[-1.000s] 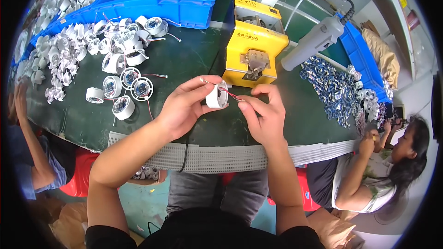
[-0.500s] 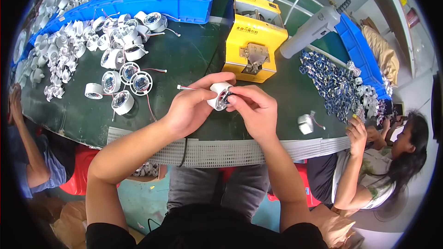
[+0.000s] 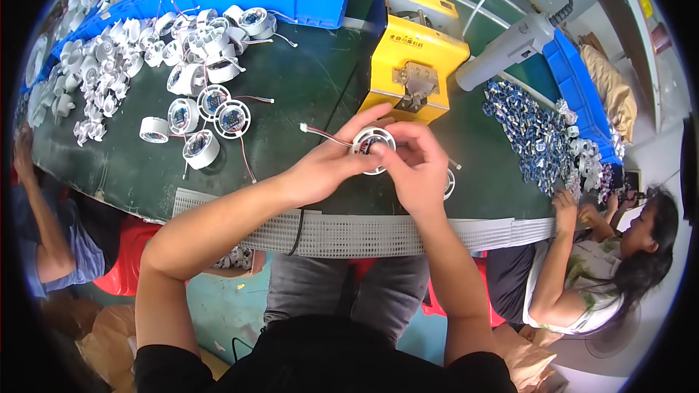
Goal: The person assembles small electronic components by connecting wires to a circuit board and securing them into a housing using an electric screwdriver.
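Note:
Both hands meet over the table's near middle around a white round plastic housing with a small circuit board inside. My left hand grips the housing from its left side. My right hand is closed on its right side, its thumb pressed onto the board at the centre. A thin red and white wire lead with a white plug runs out to the left over my left hand. Close beside my right hand, a second white ring-shaped housing lies partly hidden behind it.
Several wired housings and a heap of white plastic parts lie left. Beyond stand a blue bin and a yellow machine. Blue circuit boards are heaped right. A co-worker's hand is at the right table edge.
The held housing has turned so its open face points up, and my right thumb now presses inside it. The loose housing at right has shifted left, close to my right hand. The co-worker's hand has lowered.

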A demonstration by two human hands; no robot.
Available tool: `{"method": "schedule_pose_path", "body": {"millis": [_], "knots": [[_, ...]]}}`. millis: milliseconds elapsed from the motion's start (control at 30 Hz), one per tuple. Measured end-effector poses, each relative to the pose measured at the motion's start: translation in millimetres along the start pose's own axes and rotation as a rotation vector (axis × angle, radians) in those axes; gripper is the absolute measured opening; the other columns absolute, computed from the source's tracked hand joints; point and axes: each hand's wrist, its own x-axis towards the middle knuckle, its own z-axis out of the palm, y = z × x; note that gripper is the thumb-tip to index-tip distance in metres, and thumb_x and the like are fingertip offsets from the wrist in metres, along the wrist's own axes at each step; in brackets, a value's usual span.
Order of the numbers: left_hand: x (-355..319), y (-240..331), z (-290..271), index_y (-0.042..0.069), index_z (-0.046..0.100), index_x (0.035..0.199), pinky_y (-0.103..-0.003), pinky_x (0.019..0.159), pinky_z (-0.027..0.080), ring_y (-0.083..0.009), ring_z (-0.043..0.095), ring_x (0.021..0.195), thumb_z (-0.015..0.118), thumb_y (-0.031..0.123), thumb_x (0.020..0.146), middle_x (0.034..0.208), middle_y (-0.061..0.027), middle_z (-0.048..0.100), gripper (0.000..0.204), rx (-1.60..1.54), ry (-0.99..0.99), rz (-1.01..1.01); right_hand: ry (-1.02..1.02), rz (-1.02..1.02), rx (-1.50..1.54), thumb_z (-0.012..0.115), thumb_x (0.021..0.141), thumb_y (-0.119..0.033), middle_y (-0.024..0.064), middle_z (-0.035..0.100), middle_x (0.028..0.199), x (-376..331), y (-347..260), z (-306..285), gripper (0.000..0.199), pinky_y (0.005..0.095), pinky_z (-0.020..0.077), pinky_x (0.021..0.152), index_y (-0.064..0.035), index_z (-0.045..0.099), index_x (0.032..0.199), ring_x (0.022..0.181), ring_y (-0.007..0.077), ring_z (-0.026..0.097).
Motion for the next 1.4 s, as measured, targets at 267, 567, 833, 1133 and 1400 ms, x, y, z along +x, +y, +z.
{"method": "schedule_pose_path", "body": {"millis": [267, 567, 833, 1133, 1400], "knots": [[3, 1, -15, 0.000, 0.047, 0.135, -0.032, 0.077, 0.061, -0.0159, 0.065, 0.092, 0.057, 0.006, 0.094, 0.111, -0.0077, 0.060, 0.042, 0.070, 0.103, -0.158, 0.507, -0.378, -0.373, 0.074, 0.083, -0.005, 0.0136, 0.051, 0.125, 28, -14, -32, 0.059, 0.0334, 0.0444, 0.096, 0.0019, 0.043, 0.133, 0.114, 0.0214, 0.052], [8, -4, -20, -0.002, 0.043, 0.137, -0.038, 0.084, 0.059, -0.0257, 0.067, 0.092, 0.050, 0.010, 0.099, 0.110, -0.0116, 0.059, 0.041, 0.034, 0.187, -0.343, 0.419, -0.411, -0.371, 0.070, 0.085, -0.010, 0.0076, 0.062, 0.085, 104, -48, -65, 0.045, 0.0284, 0.0506, 0.072, 0.0008, 0.047, 0.122, 0.079, 0.0135, 0.062], [9, -3, -18, -0.001, 0.043, 0.137, -0.037, 0.085, 0.059, -0.0254, 0.067, 0.092, 0.049, 0.011, 0.100, 0.111, -0.0123, 0.059, 0.040, 0.058, 0.194, -0.347, 0.393, -0.405, 0.065, 0.058, 0.088, -0.004, 0.0048, 0.050, 0.061, 110, -60, 5, 0.041, 0.0264, 0.0355, 0.038, 0.0011, 0.039, 0.124, 0.040, 0.0113, 0.046], [7, -6, -19, -0.002, 0.043, 0.137, -0.037, 0.084, 0.059, -0.0251, 0.067, 0.092, 0.048, 0.011, 0.100, 0.109, -0.0126, 0.060, 0.039, 0.058, 0.206, -0.330, 0.350, -0.329, 0.024, 0.059, 0.088, -0.004, 0.0053, 0.052, 0.066, 101, -45, 6, 0.041, 0.0267, 0.0389, 0.041, 0.0014, 0.039, 0.123, 0.043, 0.0103, 0.047], [9, -4, -18, -0.002, 0.043, 0.137, -0.036, 0.085, 0.059, -0.0254, 0.067, 0.092, 0.047, 0.011, 0.100, 0.110, -0.0134, 0.060, 0.039, 0.066, 0.227, -0.352, 0.374, -0.335, -0.008, 0.059, 0.090, -0.005, 0.0058, 0.052, 0.065, 107, -41, 8, 0.042, 0.0267, 0.0386, 0.042, 0.0024, 0.038, 0.125, 0.043, 0.0106, 0.047]]}}
